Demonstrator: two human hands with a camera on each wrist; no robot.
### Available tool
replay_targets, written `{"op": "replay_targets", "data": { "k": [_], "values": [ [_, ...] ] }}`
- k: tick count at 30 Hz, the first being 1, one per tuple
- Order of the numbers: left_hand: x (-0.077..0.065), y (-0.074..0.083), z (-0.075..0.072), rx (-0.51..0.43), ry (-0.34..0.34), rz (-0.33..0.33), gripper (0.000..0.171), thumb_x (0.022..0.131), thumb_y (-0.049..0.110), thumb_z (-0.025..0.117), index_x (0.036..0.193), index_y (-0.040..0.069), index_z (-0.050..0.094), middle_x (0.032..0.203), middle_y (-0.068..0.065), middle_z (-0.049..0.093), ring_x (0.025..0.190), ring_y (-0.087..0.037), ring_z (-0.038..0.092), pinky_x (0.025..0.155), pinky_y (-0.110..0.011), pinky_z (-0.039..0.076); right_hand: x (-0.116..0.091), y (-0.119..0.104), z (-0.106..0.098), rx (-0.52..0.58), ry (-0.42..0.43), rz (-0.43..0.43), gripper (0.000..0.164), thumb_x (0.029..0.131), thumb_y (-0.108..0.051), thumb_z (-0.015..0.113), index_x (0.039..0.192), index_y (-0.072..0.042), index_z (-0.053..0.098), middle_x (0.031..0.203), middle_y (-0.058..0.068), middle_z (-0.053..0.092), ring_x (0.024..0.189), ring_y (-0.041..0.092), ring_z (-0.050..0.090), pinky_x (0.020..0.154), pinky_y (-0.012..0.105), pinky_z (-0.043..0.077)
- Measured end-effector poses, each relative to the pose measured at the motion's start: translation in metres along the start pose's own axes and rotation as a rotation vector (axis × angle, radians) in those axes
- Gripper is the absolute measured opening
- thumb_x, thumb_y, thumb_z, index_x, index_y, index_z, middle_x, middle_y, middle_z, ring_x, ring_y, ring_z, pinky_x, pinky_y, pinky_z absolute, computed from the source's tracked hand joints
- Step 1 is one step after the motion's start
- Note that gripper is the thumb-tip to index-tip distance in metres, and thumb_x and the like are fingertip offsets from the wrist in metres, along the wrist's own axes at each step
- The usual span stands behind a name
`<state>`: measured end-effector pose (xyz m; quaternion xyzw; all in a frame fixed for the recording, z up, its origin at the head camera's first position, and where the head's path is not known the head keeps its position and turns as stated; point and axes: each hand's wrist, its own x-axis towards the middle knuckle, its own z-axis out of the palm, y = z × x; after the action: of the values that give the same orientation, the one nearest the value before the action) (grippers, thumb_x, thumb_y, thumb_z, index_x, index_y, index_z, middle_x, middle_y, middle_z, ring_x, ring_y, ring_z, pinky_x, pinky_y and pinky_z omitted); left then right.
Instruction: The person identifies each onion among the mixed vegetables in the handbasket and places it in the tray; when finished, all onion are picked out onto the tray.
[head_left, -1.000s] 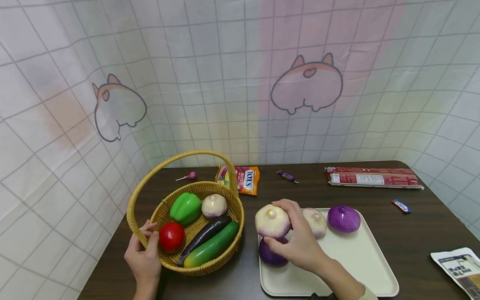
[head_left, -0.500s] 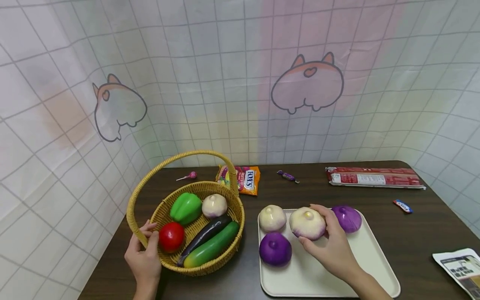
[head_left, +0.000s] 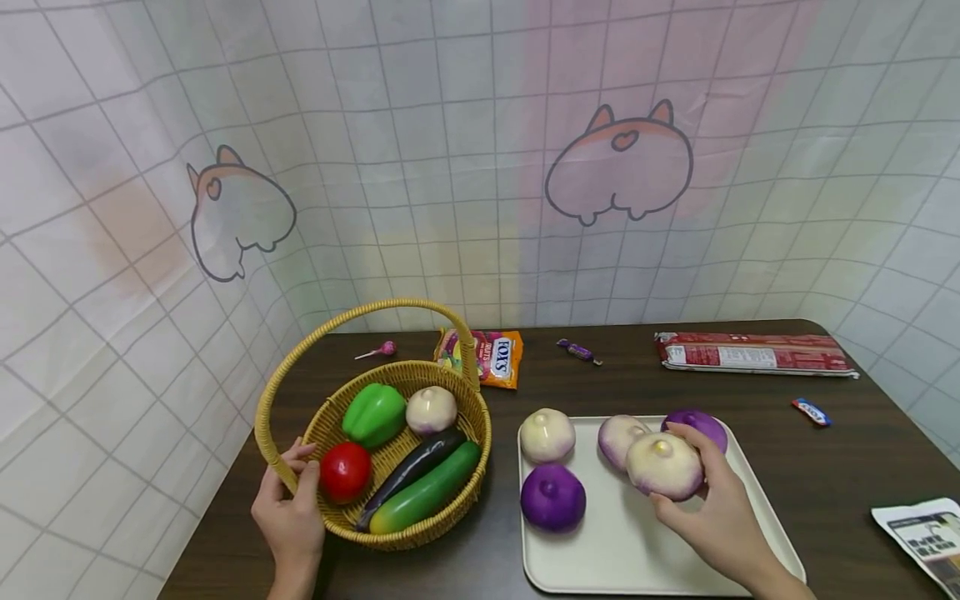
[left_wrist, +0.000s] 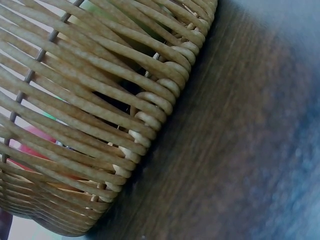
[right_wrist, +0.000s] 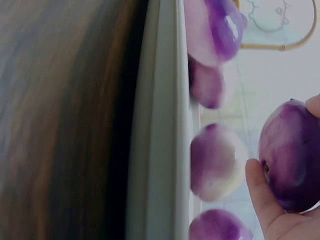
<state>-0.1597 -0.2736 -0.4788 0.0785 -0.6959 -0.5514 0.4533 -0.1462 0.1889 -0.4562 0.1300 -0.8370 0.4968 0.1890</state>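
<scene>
In the head view my right hand pinches a cream onion with a purple underside between thumb and fingers, above the white tray. The right wrist view shows this onion's purple underside raised over the others. On the tray are a cream onion at the back left, a purple onion before it, another cream onion and a purple onion partly hidden behind my fingers. My left hand grips the wicker basket at the foot of its handle.
Inside the basket lie a green bell pepper, a tomato, a pale onion, an eggplant and a cucumber. Behind are a lollipop, a candy bag, a wrapped sweet and a long red packet.
My right hand has carried the held onion rightward, from above the tray's left side to its right half. The left hand and basket keep their place.
</scene>
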Motion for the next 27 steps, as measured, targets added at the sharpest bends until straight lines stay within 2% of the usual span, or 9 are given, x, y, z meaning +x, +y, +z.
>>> {"op": "replay_targets", "data": {
  "k": [5, 8, 13, 21, 27],
  "values": [
    [0.0, 0.001, 0.001, -0.002, 0.0, 0.004, 0.006, 0.084, -0.015, 0.061, 0.079, -0.012, 0.059, 0.098, -0.023, 0.07, 0.113, -0.026, 0.064, 0.096, -0.022, 0.05, -0.003, 0.011, -0.007, 0.016, -0.016, 0.019, 0.077, 0.067, 0.01, 0.079, 0.136, -0.005, 0.047, 0.127, -0.005, 0.05, 0.105, 0.001, 0.052, 0.08, 0.009, 0.048],
    [0.0, 0.001, 0.001, 0.001, -0.001, 0.007, 0.006, 0.084, -0.015, 0.061, 0.079, -0.012, 0.059, 0.098, -0.023, 0.07, 0.113, -0.026, 0.065, 0.096, -0.022, 0.05, -0.005, 0.019, -0.009, 0.026, -0.058, 0.034, 0.073, 0.072, 0.004, 0.08, 0.136, -0.005, 0.047, 0.126, -0.009, 0.05, 0.104, 0.0, 0.052, 0.078, 0.012, 0.05],
    [0.0, 0.002, 0.0, -0.008, -0.001, 0.012, 0.007, 0.084, -0.015, 0.061, 0.079, -0.012, 0.059, 0.098, -0.024, 0.07, 0.112, -0.026, 0.065, 0.097, -0.023, 0.05, -0.008, 0.032, -0.01, 0.018, -0.138, 0.026, 0.07, 0.075, -0.005, 0.082, 0.136, -0.01, 0.048, 0.127, -0.004, 0.053, 0.105, -0.001, 0.052, 0.077, 0.016, 0.051],
    [0.0, 0.003, -0.001, -0.01, 0.004, 0.016, 0.008, 0.084, -0.016, 0.061, 0.077, -0.013, 0.058, 0.097, -0.025, 0.07, 0.111, -0.026, 0.065, 0.098, -0.025, 0.05, -0.009, 0.039, -0.01, 0.012, -0.192, -0.039, 0.067, 0.072, -0.006, 0.084, 0.13, -0.013, 0.052, 0.123, -0.003, 0.055, 0.106, -0.001, 0.052, 0.076, 0.017, 0.05],
    [0.0, 0.002, 0.001, -0.008, -0.002, 0.012, 0.008, 0.084, -0.015, 0.061, 0.077, -0.013, 0.058, 0.098, -0.025, 0.07, 0.112, -0.025, 0.065, 0.098, -0.024, 0.05, -0.01, 0.045, -0.011, 0.0, -0.255, -0.084, 0.064, 0.071, -0.009, 0.085, 0.127, -0.014, 0.054, 0.122, -0.004, 0.055, 0.109, 0.0, 0.052, 0.088, 0.01, 0.044]
  ]
}}
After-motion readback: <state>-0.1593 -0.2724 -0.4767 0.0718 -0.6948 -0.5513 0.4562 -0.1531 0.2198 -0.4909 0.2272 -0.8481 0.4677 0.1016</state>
